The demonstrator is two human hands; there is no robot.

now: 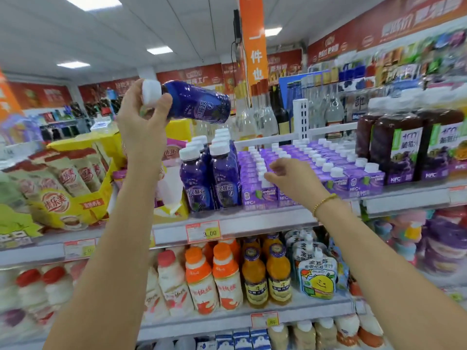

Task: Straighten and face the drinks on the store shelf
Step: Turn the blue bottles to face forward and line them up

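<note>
While my left hand (144, 117) grips the dark purple plastic bottle (199, 104), fingers and thumb curled round its neck and white screw cap (151, 93), the bottle lies almost level in the air. Its cap end is toward me on the left and its base points right and away. It hangs above the standing rows of matching purple bottles (209, 180) on the grey metal shelf (265, 221), so I judge its long axis must swing upright, base down, before it can join them. My left hand is the nearer one to those rows. My right hand (293, 180) is lower and to the right, over the front rows of small purple juice cartons with white caps (328, 168). Its fingers are bent loosely down at the caps, and I cannot tell whether they pinch one. The shelf looks flat, with a front lip carrying a red-edged price tag (203, 231). Side room is tight: yellow snack packets (63, 195) lie to the left and the cartons sit just beside the bottles on the right, so the open way in is from above.
</note>
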